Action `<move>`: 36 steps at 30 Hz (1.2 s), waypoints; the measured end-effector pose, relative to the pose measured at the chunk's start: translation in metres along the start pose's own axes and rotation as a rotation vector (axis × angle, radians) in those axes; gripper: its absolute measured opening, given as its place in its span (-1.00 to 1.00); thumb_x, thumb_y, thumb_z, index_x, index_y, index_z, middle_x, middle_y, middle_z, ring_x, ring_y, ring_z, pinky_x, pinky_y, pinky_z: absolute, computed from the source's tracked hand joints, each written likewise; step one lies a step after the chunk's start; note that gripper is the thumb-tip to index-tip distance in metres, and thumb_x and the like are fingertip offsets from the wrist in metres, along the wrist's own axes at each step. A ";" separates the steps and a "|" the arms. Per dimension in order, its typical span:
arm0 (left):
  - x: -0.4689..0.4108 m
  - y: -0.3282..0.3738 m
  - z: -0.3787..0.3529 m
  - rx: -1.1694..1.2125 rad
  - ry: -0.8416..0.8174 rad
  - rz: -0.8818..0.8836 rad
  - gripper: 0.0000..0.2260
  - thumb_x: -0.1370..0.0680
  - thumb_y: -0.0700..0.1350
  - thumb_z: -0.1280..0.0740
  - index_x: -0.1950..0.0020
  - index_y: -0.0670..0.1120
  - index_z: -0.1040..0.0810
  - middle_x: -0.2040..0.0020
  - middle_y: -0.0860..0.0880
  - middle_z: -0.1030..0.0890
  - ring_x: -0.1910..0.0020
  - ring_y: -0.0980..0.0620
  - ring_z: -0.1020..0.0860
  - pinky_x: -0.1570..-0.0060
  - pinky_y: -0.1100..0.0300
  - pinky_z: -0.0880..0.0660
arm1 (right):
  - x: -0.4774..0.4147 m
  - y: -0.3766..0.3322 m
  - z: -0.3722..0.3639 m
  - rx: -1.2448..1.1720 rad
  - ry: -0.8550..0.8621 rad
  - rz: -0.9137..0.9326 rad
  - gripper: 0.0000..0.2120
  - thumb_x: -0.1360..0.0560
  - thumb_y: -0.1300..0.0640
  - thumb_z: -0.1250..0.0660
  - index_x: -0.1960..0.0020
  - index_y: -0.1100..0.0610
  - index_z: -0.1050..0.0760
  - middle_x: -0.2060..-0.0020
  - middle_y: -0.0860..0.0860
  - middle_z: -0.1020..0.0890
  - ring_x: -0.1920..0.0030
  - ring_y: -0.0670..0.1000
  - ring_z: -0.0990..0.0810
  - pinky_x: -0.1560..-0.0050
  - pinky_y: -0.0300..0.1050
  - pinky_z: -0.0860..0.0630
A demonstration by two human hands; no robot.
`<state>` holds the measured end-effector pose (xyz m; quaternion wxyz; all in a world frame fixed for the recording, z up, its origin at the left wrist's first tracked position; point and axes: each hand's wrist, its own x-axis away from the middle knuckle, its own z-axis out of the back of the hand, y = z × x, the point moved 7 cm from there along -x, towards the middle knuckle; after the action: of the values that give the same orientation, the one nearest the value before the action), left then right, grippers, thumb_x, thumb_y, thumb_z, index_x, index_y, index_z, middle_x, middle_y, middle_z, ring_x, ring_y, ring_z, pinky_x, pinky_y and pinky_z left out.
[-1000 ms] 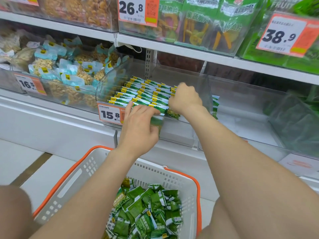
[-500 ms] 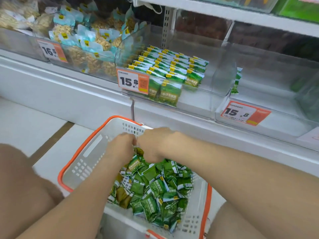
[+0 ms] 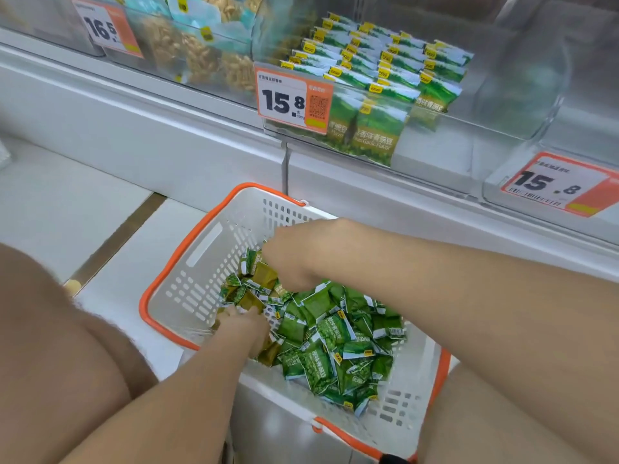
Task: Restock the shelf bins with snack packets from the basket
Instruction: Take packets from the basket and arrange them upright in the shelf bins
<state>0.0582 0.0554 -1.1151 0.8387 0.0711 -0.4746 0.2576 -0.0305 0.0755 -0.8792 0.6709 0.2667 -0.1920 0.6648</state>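
Dozens to go, by the look of it. Starting far left, up on the shelf: nut bin (image 3: 201, 51) behind the 16.5 tag (image 3: 107, 28), well stocked and no part of this load.

Down to the floor, to the basket (image 3: 187, 249), white with an orange rim, parked just beside the shelf base. Reaching in low with the left hand (image 3: 246, 324), fingertips sunk among the snack packets (image 3: 335, 343) at the heap's left edge. Can't tell whether pinching anything or only raking through.

Just beyond, clamping down with the right hand (image 3: 294, 259), fingers curled under and bunched on a clutch of packets, corners poking out by the knuckles. Looks like a grab in progress, not yet lifted clear of the pile.

Up past the 15.8 tag (image 3: 291, 98) and into the middle bin (image 3: 502, 122). Neat shelved rows (image 3: 385, 61) of the same green packets, standing upright from the back towards the front glass, with bare room on the right side. Call that partly filled.

Back down, right of both hands: a deep, loose heap waiting in the basket, probably several more handfuls.

Further right, the next bin (image 3: 596, 105) above a second 15.8 tag (image 3: 552, 185). Little of it in view, and bare where visible, so likely hardly begun.
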 end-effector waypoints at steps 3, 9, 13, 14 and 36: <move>0.000 0.004 0.003 -0.025 0.012 -0.001 -0.54 -0.62 -0.18 -0.39 -0.51 -0.06 -0.41 -0.51 -0.08 -0.24 -0.47 -0.25 -0.29 -0.34 -0.10 -0.43 | -0.005 0.002 -0.004 -0.018 -0.017 0.002 -0.71 -0.62 0.24 -0.18 0.23 0.07 -0.20 0.21 0.02 -0.39 0.29 -0.01 -0.44 0.35 -0.12 -0.38; -0.003 0.001 0.021 0.065 0.156 0.033 -0.64 -0.60 -0.36 -0.31 -0.39 -0.19 -0.47 -0.41 -0.16 -0.43 -0.36 -0.19 -0.50 -0.27 0.00 -0.47 | -0.006 0.004 -0.004 0.006 -0.046 0.002 -0.71 -0.63 0.23 -0.19 0.23 0.07 -0.21 0.20 0.02 -0.39 0.28 -0.01 -0.43 0.36 -0.13 -0.36; -0.002 0.000 0.023 0.138 0.158 0.006 -0.83 -0.61 -0.24 -0.32 -0.20 -0.17 -0.52 -0.19 -0.16 -0.59 -0.17 -0.15 -0.62 -0.07 0.05 -0.57 | 0.005 0.005 0.005 0.001 -0.031 0.017 -0.86 -0.63 0.22 -0.16 0.10 0.12 -0.38 0.21 0.03 -0.41 0.31 -0.02 -0.41 0.41 -0.14 -0.29; -0.001 -0.002 0.027 0.169 0.177 -0.003 -0.86 -0.61 -0.17 -0.32 -0.15 -0.16 -0.52 -0.15 -0.15 -0.60 -0.13 -0.16 -0.61 -0.05 0.03 -0.57 | 0.008 0.007 0.007 -0.006 -0.020 0.015 -0.88 -0.63 0.22 -0.16 0.07 0.13 -0.41 0.21 0.03 -0.42 0.30 -0.01 -0.42 0.40 -0.14 -0.30; 0.181 0.035 0.233 1.629 0.605 -0.728 -0.75 -0.58 -0.16 -0.49 -0.25 -0.04 -0.59 -0.24 -0.11 -0.66 -0.16 -0.13 -0.69 -0.25 -0.14 -0.60 | 0.131 0.144 0.028 -0.667 0.468 -0.329 -0.79 -0.45 0.14 -0.46 0.20 0.28 -0.55 0.39 0.18 -0.69 0.46 -0.05 -0.68 0.41 -0.07 -0.65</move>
<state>-0.0610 0.0668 -0.8431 0.6474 0.7096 0.1411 0.2397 -0.1652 0.1578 -0.7626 0.8427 -0.0952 -0.1940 0.4931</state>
